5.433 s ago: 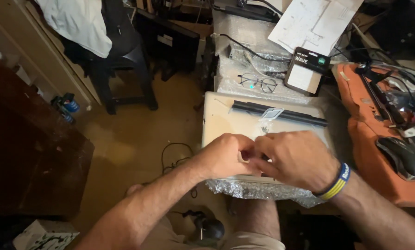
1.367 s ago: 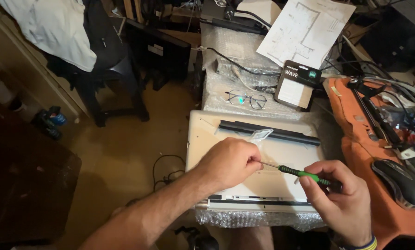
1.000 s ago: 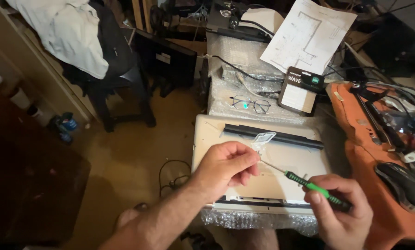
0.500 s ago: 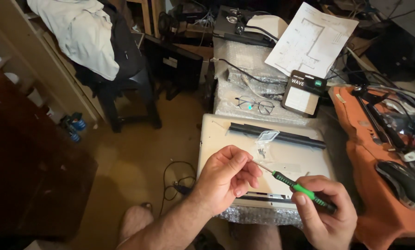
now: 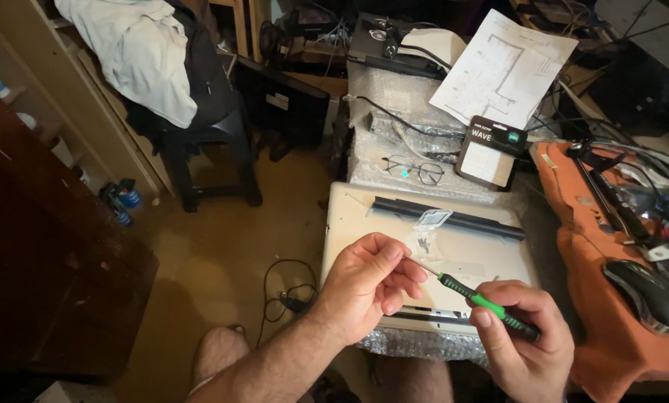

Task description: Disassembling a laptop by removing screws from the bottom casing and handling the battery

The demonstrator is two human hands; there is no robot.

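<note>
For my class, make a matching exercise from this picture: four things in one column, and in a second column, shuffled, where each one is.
Things:
1. screwdriver
2. eyeglasses
3. computer mouse
4. small clear bag

Places:
A. on the orange cloth at the right
B. on the pale underside of the laptop
C. in the right hand, its tip at the left hand
D. on the bubble wrap beyond the laptop

Pairs: 1-C, 2-D, 3-A, 4-B
</note>
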